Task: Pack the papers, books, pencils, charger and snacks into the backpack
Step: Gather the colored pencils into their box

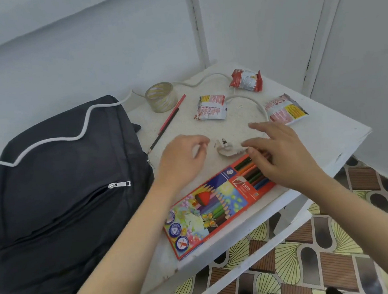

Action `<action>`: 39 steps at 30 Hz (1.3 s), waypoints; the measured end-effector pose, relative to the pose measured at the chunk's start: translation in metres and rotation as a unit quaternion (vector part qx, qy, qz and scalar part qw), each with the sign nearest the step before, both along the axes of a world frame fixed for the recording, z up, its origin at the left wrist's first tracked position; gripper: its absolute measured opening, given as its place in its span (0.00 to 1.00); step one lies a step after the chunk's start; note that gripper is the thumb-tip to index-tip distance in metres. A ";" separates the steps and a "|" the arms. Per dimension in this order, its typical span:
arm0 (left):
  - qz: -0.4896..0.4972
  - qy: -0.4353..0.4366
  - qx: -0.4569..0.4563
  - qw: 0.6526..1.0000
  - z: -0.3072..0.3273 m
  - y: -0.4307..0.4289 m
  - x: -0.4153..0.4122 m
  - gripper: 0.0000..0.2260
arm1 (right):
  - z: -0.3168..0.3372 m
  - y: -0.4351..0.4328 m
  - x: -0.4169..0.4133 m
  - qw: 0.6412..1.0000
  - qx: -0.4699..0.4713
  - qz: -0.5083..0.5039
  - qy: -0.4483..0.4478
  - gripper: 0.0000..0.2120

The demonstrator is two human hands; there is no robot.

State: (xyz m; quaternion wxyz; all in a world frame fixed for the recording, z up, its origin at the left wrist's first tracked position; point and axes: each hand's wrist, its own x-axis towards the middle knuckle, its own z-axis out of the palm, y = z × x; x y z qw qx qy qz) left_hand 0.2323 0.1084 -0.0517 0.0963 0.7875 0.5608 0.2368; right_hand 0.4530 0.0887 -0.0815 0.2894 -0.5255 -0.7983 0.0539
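Charger plug [226, 149] sits mid-frame, right between both hands. Right hand [283, 160], fingers spread and empty, is almost touching it from the right, so it looks nearer. Left hand [180, 159] hovers loosely curled, empty, just left. Backpack's [57, 182] at frame left.

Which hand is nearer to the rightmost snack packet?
Right. The right hand is just left of and below the rightmost snack packet; the left hand is farther left, beyond the charger plug.

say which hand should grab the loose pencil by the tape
Likely left: the left hand is nearest the pencil and the backpack; the right hand is over the pencil box.
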 end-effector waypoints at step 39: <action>0.152 0.423 -0.030 0.893 0.001 0.083 -0.085 0.10 | 0.000 0.198 -0.147 0.956 0.010 0.201 -0.212 0.11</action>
